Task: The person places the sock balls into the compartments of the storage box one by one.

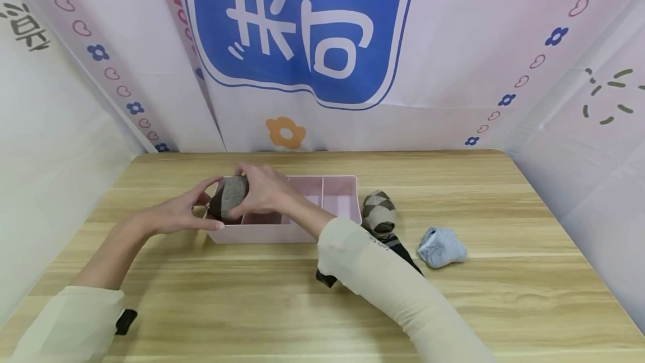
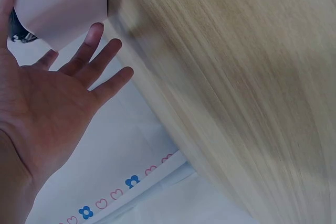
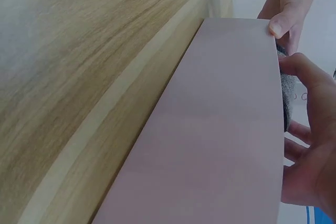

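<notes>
- The gray bundle [image 1: 234, 198], seemingly a rolled sock, is being gripped between the thumb and fingers of the right hand [image 1: 266, 188] at the left end of the pink box [image 1: 272, 234]; by the look of it, it is being seated in the end compartment.
- The left hand [image 1: 176, 212] is being held with its fingers spread and loosely straight around that end, the thumb being rested at the front rim; nothing is being clasped by it, and whether the bundle is being touched cannot be told.
- For a neat fit, gentle, even downward pressure is being called for, with the darker left end being tucked inward so that no fabric is being caught on the rim.
- Steadiness is being asked of the left hand, since the box could be nudged sideways; the right grip is best being kept until the bundle is being supported by the walls.
- The compartment's floor is being hidden, so the depth reached is not being shown.
- In both wrist views, most of the bundle is being blocked by the box's outer walls.
- The black sock [image 1: 403, 252] is being partly covered by the right sleeve [image 1: 398, 296].
</notes>
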Demonstrator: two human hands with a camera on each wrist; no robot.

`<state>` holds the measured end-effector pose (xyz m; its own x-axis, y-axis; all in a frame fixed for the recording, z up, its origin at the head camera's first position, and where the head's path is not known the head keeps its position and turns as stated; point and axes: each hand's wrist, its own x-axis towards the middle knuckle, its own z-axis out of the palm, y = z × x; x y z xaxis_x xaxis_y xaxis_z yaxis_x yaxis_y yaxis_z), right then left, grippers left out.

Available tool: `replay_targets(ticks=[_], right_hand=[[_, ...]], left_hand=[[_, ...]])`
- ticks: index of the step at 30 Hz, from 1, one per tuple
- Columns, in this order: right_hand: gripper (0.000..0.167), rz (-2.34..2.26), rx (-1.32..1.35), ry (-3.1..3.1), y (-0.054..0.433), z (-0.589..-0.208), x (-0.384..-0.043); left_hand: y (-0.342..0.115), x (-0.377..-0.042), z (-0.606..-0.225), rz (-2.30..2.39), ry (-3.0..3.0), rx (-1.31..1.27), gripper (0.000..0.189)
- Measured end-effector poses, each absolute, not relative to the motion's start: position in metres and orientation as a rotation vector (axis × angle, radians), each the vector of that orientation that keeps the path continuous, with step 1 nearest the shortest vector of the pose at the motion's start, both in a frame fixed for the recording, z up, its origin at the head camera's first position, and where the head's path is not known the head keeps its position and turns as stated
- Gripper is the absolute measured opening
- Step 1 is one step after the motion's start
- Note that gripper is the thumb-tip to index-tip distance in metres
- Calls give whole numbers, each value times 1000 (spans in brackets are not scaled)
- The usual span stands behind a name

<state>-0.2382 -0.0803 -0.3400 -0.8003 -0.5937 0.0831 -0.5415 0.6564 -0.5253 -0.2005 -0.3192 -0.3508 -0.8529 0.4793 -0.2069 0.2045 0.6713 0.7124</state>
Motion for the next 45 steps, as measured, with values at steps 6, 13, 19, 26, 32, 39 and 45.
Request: replay_targets(ticks=[6, 13, 19, 26, 32, 39, 45], right_hand=[[74, -834, -940, 2754, -82, -341, -240], [79, -776, -953, 2733, -83, -346, -239], [76, -705, -923, 2740, -86, -349, -238], [68, -672, -869, 2731, -89, -349, -237], [66, -695, -878, 2721, -88, -350, -238], [58, -701, -940, 2715, -83, -345, -235], [56, -794, -1054, 2651, -67, -335, -230]], left_hand=[[-318, -200, -350, 997, 2519, 532, 106], [-319, -199, -350, 1001, 2505, 507, 106], [-319, -199, -351, 1001, 2501, 508, 106], [-318, -198, -350, 999, 2502, 516, 105], [-318, -198, -349, 994, 2501, 510, 105], [-318, -198, -348, 994, 2495, 498, 105], [-317, -198, -348, 990, 2484, 501, 106]])
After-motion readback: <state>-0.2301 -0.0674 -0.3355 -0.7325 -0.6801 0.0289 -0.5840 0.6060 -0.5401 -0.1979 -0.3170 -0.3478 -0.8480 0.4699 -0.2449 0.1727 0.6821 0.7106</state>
